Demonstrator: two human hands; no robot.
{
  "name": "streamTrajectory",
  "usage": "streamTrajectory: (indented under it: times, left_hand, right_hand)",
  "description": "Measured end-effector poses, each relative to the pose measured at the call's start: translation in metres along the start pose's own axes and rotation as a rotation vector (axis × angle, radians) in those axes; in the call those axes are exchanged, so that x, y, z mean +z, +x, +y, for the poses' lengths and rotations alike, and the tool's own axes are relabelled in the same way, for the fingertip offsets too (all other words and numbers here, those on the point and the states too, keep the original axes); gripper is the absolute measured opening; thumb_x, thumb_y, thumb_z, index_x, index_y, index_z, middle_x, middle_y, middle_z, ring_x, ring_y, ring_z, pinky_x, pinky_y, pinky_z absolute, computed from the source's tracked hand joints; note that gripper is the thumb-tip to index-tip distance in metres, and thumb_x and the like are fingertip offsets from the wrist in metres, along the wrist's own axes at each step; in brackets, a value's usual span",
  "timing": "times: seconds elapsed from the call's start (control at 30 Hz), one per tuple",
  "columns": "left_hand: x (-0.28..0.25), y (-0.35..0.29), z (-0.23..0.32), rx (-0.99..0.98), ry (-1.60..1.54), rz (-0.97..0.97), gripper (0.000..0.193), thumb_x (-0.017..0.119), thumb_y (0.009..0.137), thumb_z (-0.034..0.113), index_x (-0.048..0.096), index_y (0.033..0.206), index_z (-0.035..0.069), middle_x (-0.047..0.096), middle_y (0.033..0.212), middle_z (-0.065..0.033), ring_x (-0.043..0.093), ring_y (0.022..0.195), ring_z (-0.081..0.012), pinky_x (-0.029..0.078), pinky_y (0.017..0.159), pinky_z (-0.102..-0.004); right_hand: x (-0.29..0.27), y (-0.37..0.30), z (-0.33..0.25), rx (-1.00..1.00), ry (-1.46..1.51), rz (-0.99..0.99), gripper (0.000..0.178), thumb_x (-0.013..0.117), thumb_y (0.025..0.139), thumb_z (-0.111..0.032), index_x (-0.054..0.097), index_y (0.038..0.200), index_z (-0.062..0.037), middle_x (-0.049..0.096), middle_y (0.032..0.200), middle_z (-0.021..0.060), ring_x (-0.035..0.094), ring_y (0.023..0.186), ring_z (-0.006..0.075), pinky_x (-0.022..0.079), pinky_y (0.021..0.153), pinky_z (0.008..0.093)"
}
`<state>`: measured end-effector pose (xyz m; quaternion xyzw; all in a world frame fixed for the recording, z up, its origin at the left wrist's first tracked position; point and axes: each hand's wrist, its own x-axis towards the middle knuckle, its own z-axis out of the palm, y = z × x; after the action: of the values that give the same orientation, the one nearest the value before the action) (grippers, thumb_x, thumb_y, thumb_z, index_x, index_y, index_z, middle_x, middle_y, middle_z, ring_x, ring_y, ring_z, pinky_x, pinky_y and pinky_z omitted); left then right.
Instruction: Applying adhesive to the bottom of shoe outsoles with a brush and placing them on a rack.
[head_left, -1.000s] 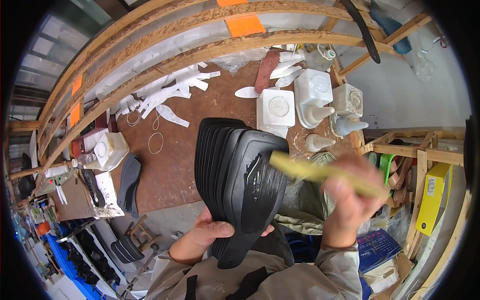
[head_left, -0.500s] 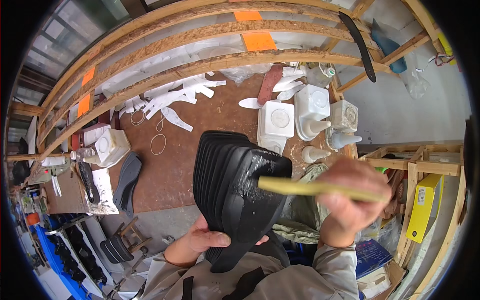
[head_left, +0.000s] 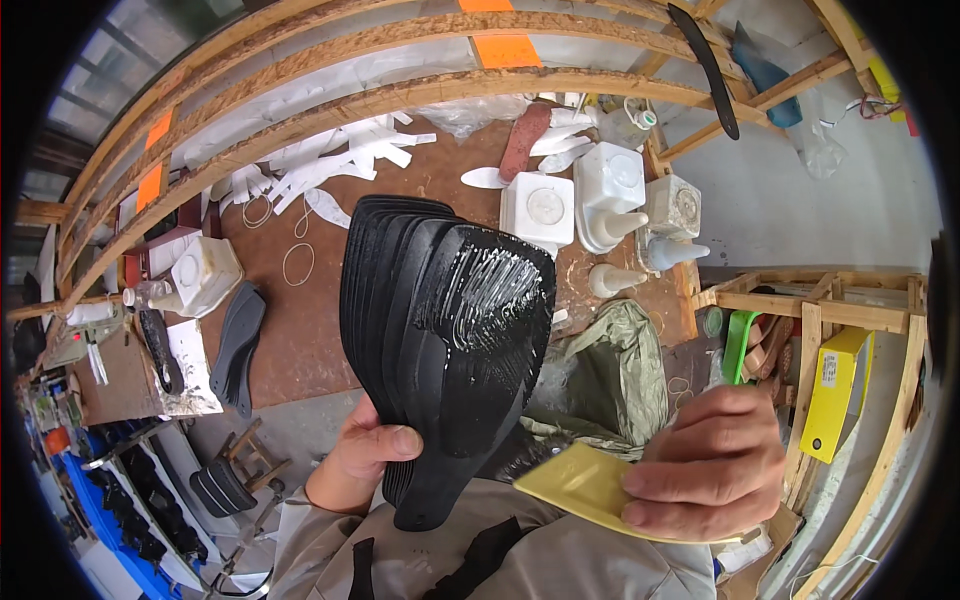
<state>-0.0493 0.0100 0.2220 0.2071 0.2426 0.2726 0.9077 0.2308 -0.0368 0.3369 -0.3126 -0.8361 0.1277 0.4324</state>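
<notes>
My left hand [head_left: 372, 450] grips the narrow lower end of a fanned stack of black shoe insoles [head_left: 400, 290], thumb on top. The front insole has wet, whitish streaks over its broad upper part; its lower part looks plain black. In my right hand [head_left: 710, 465] is a brush with a flat yellow handle [head_left: 575, 485], held between thumb and fingers. Its dark bristles [head_left: 512, 455] are beside the stack's lower right edge, partly hidden, and I cannot tell whether they touch it.
Across the brown workbench [head_left: 310, 340] lie white cut strips [head_left: 345, 160], white plastic bottles [head_left: 538, 208] and more dark insoles [head_left: 238, 345]. An olive bag [head_left: 615, 375] hangs open near my right hand. Wooden rails [head_left: 400, 95] cross above the bench; a yellow box [head_left: 838, 390] sits at right.
The brush has come off the front insole and moved down and right with my right hand. White streaks now cover more of that insole. The stack sits slightly further left and up.
</notes>
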Motion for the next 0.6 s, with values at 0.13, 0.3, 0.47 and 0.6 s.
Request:
streamTrajectory:
  times: [0.13, 0.3, 0.47, 0.6]
  left_hand:
    - [0.023, 0.010, 0.010, -0.085, -0.166, -0.141, 0.070, 0.064, 0.076, 0.008, 0.032, 0.136, -0.004, 0.049, 0.127, -0.0262, 0.054, 0.110, -0.0407, 0.044, 0.095, -0.0495]
    - [0.021, 0.005, 0.012, -0.142, -0.197, -0.254, 0.066, 0.059, 0.079, 0.004, 0.029, 0.137, -0.004, 0.048, 0.126, -0.0280, 0.056, 0.107, -0.0414, 0.046, 0.093, -0.0489]
    - [0.030, 0.002, 0.019, -0.125, -0.102, -0.297, 0.069, 0.056, 0.081, 0.000, 0.022, 0.141, -0.003, 0.044, 0.132, -0.0246, 0.054, 0.112, -0.0388, 0.044, 0.095, -0.0484]
    - [0.029, -0.002, 0.019, -0.081, -0.078, -0.256, 0.072, 0.056, 0.079, -0.004, 0.020, 0.142, -0.002, 0.044, 0.134, -0.0215, 0.052, 0.116, -0.0336, 0.041, 0.098, -0.0460]
  right_hand:
    - [0.027, 0.000, 0.007, 0.062, -0.024, 0.111, 0.013, 0.072, 0.076, -0.015, 0.070, 0.084, -0.0053, 0.068, 0.073, 0.0063, 0.052, 0.046, 0.0065, 0.037, 0.039, 0.0210]
    - [0.017, 0.033, 0.041, 0.177, -0.117, 0.366, 0.011, 0.069, 0.075, -0.011, 0.069, 0.080, -0.0002, 0.065, 0.067, 0.0105, 0.054, 0.047, 0.0164, 0.042, 0.045, 0.0283]
    - [-0.003, 0.046, 0.029, 0.008, 0.018, 0.122, 0.016, 0.073, 0.071, -0.010, 0.069, 0.083, 0.0003, 0.067, 0.072, 0.0129, 0.056, 0.052, 0.0168, 0.041, 0.048, 0.0286]
    - [0.007, 0.060, 0.050, 0.055, 0.036, 0.272, 0.020, 0.074, 0.075, -0.015, 0.068, 0.082, 0.0024, 0.065, 0.065, 0.0118, 0.054, 0.046, 0.0132, 0.038, 0.043, 0.0251]
